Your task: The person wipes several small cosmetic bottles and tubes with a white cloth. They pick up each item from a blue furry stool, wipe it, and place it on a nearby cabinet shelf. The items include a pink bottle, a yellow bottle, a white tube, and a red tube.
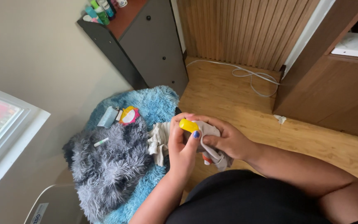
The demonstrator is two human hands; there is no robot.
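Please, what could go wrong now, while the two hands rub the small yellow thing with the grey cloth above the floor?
1. The small yellow object is pinched only by the left hand fingertips; it might slip and fall onto the wooden floor.
2. The grey cloth, pressed by the right hand, hangs loose below and could snag.
3. The white cable lying on the floor may be a trip hazard.

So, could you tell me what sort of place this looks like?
Probably a room in a home, perhaps a bedroom: a wooden floor, a dark cabinet with toiletry bottles on top, and fluffy blue and grey throws by a window.
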